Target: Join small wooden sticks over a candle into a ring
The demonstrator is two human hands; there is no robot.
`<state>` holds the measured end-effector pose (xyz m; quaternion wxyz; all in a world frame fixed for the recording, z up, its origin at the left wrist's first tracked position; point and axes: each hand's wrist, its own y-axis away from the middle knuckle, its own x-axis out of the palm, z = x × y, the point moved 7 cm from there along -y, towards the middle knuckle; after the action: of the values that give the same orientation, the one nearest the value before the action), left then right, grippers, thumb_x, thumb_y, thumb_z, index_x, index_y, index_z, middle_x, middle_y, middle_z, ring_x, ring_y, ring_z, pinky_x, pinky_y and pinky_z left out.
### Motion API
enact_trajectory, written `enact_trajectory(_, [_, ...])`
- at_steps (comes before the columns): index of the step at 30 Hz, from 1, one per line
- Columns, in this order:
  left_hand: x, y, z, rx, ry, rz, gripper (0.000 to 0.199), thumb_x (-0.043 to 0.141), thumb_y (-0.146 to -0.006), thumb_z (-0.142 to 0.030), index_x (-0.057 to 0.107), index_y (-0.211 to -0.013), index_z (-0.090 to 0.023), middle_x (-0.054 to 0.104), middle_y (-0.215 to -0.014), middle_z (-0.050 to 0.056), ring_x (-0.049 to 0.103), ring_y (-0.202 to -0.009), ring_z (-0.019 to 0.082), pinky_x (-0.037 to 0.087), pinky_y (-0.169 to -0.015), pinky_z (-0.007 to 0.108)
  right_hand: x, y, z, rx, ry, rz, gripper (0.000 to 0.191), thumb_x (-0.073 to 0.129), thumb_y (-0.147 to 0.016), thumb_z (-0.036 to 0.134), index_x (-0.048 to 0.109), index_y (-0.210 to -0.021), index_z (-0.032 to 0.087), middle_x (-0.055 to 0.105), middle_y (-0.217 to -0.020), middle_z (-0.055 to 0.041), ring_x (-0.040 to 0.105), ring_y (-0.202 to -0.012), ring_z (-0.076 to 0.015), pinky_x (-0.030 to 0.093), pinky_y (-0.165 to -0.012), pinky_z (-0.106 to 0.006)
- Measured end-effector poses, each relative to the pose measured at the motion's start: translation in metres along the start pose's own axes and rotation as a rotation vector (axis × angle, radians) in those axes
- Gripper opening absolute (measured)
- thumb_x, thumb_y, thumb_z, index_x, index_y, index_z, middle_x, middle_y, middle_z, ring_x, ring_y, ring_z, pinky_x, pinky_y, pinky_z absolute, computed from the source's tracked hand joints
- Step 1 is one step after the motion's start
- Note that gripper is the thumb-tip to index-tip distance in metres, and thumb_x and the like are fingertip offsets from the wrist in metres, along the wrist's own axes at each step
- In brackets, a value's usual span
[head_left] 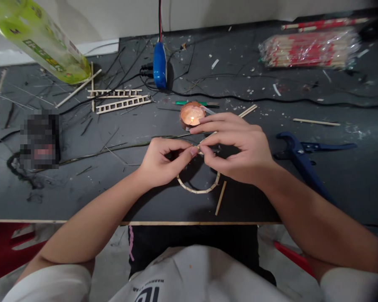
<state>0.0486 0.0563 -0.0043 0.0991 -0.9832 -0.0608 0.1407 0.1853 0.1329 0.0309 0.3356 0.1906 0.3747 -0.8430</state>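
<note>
My left hand (166, 159) and my right hand (239, 147) meet above the middle of the table, fingertips pinched close together. Between them they hold a loop of short pale wooden segments (198, 191), which hangs in a curve below the fingers. The exact spot they pinch is mostly covered by the fingertips. Just beyond the hands, a small round cup with a lit flame (192, 115) stands close to my right fingers. One loose pale stick (221, 198) lies below my right hand, and a pair of sticks (248, 110) pokes out behind it.
Blue-handled cutters (299, 157) lie at right. Two little wooden ladders (122, 104) rest at left, near a green bottle (47, 46). A blue device (159, 67) with cables stands at the back. A plastic-wrapped bundle of sticks (308, 49) lies back right.
</note>
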Motion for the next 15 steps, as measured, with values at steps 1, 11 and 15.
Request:
enact_trajectory(1, [-0.0004, 0.0, -0.0005, 0.013, -0.013, -0.004, 0.019, 0.073, -0.094, -0.023, 0.078, -0.079, -0.012, 0.059, -0.052, -0.001, 0.045, -0.046, 0.007, 0.034, -0.045, 0.02, 0.0008, 0.0005, -0.0007, 0.012, 0.002, -0.005, 0.014, 0.073, -0.079, 0.014, 0.075, -0.079, 0.027, 0.082, -0.107, 0.0012, 0.073, -0.113, -0.0281, 0.056, -0.104, -0.051])
enact_trajectory(11, [-0.0013, 0.0006, -0.0066, 0.125, -0.124, -0.031, 0.017, 0.073, -0.093, -0.021, 0.078, -0.08, -0.012, 0.064, -0.056, 0.001, 0.052, -0.049, 0.007, 0.038, -0.05, 0.021, 0.0008, 0.0015, 0.0006, 0.04, 0.02, -0.051, 0.018, 0.073, -0.079, 0.012, 0.074, -0.078, 0.029, 0.082, -0.104, 0.0032, 0.072, -0.114, -0.0276, 0.056, -0.104, -0.051])
enact_trajectory(15, [-0.0015, 0.0006, -0.005, 0.109, -0.052, -0.015, 0.017, 0.071, -0.096, -0.023, 0.08, -0.086, -0.013, 0.065, -0.058, 0.001, 0.05, -0.048, 0.007, 0.039, -0.049, 0.02, -0.0055, -0.0009, 0.0065, -0.011, 0.066, -0.07, 0.021, 0.073, -0.078, 0.011, 0.074, -0.077, 0.031, 0.08, -0.107, 0.003, 0.068, -0.112, -0.028, 0.055, -0.103, -0.052])
